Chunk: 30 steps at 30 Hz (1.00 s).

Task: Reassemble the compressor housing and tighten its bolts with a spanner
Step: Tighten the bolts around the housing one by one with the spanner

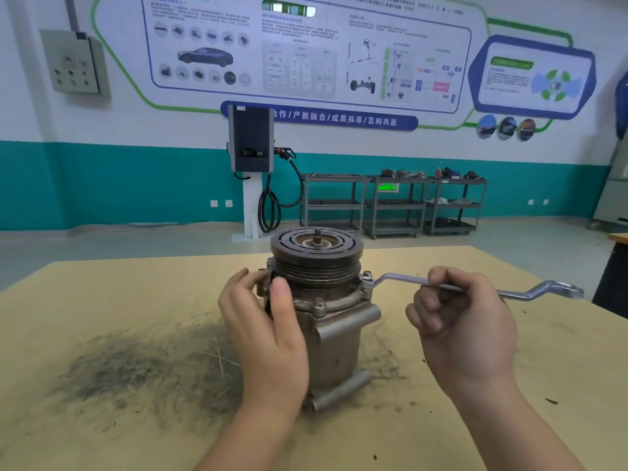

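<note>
Compressor housing (326, 321): stands upright mid-tabletop (441, 436), pulley (316, 254) on top, so the flange bolts face up for the tool.
Left hand (268, 331): grip curled round the housing's left side just under the pulley, apparently bracing it against turning.
Right hand (465, 321): grip narrow, fingers pinching the spanner (475, 288) mid-shaft, to the housing's right.
Spanner: ring end seated on the right flange bolt (367, 278), shaft lying outward for leverage.
Front bolt (319, 305): already fitted; tightness cannot be told.
</note>
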{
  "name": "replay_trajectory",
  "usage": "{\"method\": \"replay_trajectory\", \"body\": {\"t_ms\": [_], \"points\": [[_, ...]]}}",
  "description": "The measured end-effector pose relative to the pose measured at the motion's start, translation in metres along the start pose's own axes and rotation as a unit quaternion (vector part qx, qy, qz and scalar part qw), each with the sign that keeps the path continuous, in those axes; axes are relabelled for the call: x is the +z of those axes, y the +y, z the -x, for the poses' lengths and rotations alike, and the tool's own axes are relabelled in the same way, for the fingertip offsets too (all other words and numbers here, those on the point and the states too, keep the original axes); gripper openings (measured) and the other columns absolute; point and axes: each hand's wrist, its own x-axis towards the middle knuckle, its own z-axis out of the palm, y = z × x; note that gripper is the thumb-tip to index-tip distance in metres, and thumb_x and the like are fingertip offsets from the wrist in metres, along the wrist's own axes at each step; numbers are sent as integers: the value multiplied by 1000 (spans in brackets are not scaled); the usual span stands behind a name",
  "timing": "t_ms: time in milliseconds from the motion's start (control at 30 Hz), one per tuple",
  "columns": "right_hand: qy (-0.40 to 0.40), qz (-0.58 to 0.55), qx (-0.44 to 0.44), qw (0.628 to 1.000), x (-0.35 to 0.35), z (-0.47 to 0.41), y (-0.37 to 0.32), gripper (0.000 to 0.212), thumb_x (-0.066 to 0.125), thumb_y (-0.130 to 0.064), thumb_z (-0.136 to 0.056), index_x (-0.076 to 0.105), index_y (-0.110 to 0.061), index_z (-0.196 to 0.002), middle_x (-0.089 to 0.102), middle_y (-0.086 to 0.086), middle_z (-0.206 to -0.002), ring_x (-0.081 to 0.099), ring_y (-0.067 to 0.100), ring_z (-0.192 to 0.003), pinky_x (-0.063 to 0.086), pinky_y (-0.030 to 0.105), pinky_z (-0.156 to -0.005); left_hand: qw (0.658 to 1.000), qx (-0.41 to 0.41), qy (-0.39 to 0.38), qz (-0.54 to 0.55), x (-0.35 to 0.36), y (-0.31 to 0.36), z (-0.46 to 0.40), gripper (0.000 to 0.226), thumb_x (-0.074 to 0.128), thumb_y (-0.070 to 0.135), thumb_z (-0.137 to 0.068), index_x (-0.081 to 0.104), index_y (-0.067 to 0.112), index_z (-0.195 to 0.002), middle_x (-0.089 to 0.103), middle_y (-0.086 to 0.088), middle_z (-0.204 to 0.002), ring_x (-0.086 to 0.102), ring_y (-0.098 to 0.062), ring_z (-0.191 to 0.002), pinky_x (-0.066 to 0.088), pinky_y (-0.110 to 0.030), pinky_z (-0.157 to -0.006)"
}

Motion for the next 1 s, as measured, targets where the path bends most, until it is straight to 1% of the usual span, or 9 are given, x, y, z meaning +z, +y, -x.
{"method": "replay_trajectory", "body": {"t_ms": [67, 133, 200, 267, 367, 433, 567, 733, 1000], "points": [[-12, -3, 10, 1000, -4, -6, -2, 39, 43, -5, -81, 59, -17, -47, 40, 3, -50, 26, 15, -39, 28, 22, -40, 995, -46, -81, 40, -7, -2, -12, 55, 43, 69, -91, 38, 27, -127, 49, 21, -117, 48, 20, -106, 34, 3, -85], [-41, 2, 35, 999, -7, -15, -4, 28, 48, -8, -74, 58, -15, -49, 37, 3, -49, 25, 14, -38, 27, 22, -39, 984, -79, -155, 48, -14, -8, -22, 69, 47, 78, -83, 36, 34, -134, 50, 30, -118, 47, 26, -106, 42, -3, -87], [-78, 0, 81, 994, -9, -26, -7, 15, 51, -16, -67, 55, -13, -53, 32, 2, -48, 24, 13, -36, 26, 22, -37, 975, -102, -188, 51, -20, -16, -30, 80, 56, 80, -71, 41, 36, -137, 53, 25, -128, 50, 12, -120, 45, -23, -103], [-110, -1, 134, 985, -13, -38, -11, 16, 50, -19, -68, 54, -13, -54, 30, 0, -48, 23, 12, -36, 25, 22, -35, 966, -124, -218, 65, -24, -22, -34, 85, 58, 76, -64, 43, 40, -139, 56, 19, -133, 53, -4, -126, 48, -34, -104], [-135, -8, 181, 974, -20, -48, -11, 19, 49, -20, -73, 54, -14, -55, 30, -3, -47, 23, 10, -35, 23, 21, -35, 955, -127, -256, 79, -27, -21, -36, 71, 66, 73, -58, 43, 57, -123, 61, 33, -116, 60, 6, -111, 53, -14, -80], [-127, -35, 185, 974, -25, -45, -2, 21, 48, -21, -74, 54, -16, -55, 30, -3, -48, 23, 10, -34, 21, 22, -37, 955, -124, -263, 67, -29, -19, -34, 71, 72, 75, -55, 40, 63, -118, 60, 37, -113, 59, 12, -107, 51, -8, -75], [-110, -101, 146, 978, -36, -25, 20, 18, 47, -22, -75, 52, -18, -59, 33, -1, -51, 26, 12, -36, 26, 22, -37, 954, -131, -259, 75, -28, -19, -33, 63, 76, 75, -53, 42, 69, -106, 62, 32, -112, 61, 10, -102, 51, -9, -73], [-129, -71, 118, 982, -33, -24, 13, 21, 47, -24, -76, 53, -19, -56, 34, -1, -49, 28, 14, -38, 30, 22, -39, 955, -135, -253, 80, -26, -21, -32, 60, 72, 64, -59, 40, 63, -110, 61, 26, -117, 62, 10, -100, 51, -11, -74], [-211, 37, 259, 942, -17, -82, -11, 25, 46, -25, -84, 56, -12, -64, 34, -3, -45, 24, 8, -33, 13, 21, -43, 951, -139, -264, 85, -28, -18, -34, 60, 73, 69, -64, 37, 62, -112, 58, 23, -122, 61, 12, -100, 50, -9, -73]]}}
